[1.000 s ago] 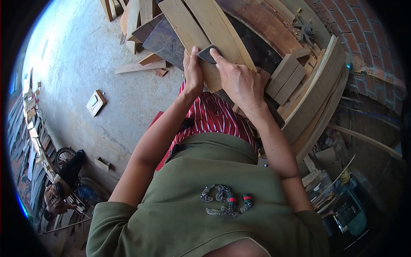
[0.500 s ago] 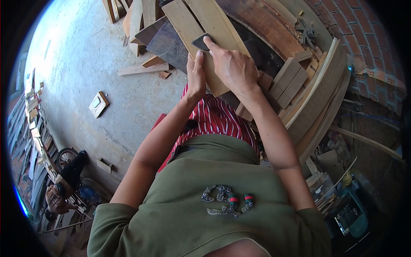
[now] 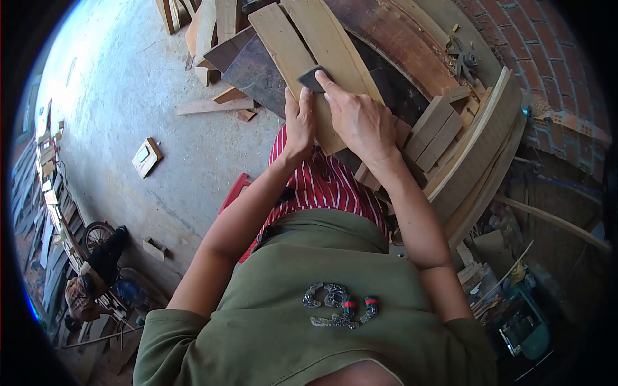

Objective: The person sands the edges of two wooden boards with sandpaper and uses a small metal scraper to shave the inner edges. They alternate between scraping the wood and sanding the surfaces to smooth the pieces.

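Note:
A pale wooden board (image 3: 338, 48) with a long dark slot lies slanted in front of me, its near end above my lap. Along its left edge rests my left hand (image 3: 300, 125), closed on the side of the wood with the fingertips pointing away from me. My right hand (image 3: 362, 122) presses a small dark grey piece of sandpaper (image 3: 310, 80) flat on the board. The index finger is stretched over it, and the other fingers are curled, partly hidden. The sandpaper covers the near end of the slot.
Under the board are dark sheets (image 3: 257, 71). Small wood blocks (image 3: 434, 128) and curved wooden pieces (image 3: 479, 145) are stacked at right, near a metal clamp-like tool (image 3: 465, 59) and a brick wall (image 3: 547, 51). Offcuts (image 3: 215, 105) lie on the concrete floor (image 3: 187, 154). Another person (image 3: 90, 283) is at lower left.
My right hand and the sandpaper have slid along the board toward me and slightly right. The left hand keeps its place at the edge, while the whole view shifts a little.

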A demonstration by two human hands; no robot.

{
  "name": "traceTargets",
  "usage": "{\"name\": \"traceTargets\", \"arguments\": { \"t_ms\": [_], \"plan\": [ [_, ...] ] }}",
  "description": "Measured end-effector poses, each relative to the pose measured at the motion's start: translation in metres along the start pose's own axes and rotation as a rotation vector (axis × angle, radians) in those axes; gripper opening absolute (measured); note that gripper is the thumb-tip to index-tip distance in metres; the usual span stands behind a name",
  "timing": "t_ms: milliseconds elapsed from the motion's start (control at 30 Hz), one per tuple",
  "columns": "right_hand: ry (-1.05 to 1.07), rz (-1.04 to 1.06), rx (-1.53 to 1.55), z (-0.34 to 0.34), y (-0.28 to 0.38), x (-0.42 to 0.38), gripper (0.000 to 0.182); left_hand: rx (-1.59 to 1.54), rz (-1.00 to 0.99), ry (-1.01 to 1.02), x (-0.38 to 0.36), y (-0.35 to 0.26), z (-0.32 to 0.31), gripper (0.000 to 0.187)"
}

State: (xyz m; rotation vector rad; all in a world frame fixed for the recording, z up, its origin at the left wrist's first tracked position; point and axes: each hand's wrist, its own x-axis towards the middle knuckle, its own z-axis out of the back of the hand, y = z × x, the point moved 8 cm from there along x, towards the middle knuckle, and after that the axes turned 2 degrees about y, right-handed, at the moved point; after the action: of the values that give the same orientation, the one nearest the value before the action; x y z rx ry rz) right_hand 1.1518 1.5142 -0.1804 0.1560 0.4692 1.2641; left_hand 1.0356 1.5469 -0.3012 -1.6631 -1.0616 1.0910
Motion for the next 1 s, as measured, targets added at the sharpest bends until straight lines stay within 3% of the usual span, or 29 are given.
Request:
{"name": "traceTargets", "arguments": {
  "t_ms": [167,367,533,767,1000],
  "plan": [
    [-0.07,0.043,0.069,-0.003,0.005,0.026,0.042,-0.023,-0.024,0.021,0.0,0.0,0.0,0.04],
    [0.055,-0.012,0.076,-0.007,-0.004,0.006,0.041,-0.04,0.032,0.022,-0.004,0.003,-0.003,0.04],
    [-0.106,0.073,0.077,-0.001,0.011,0.047,0.042,-0.001,-0.002,0.024,-0.002,-0.005,-0.002,0.039],
    [-0.026,0.027,0.046,-0.007,-0.003,0.0,0.041,-0.014,0.044,0.012,-0.005,-0.004,-0.004,0.039],
    [-0.159,0.096,0.071,0.001,0.014,0.05,0.041,0.024,-0.017,0.013,-0.001,-0.003,-0.001,0.041]
  ]
}}
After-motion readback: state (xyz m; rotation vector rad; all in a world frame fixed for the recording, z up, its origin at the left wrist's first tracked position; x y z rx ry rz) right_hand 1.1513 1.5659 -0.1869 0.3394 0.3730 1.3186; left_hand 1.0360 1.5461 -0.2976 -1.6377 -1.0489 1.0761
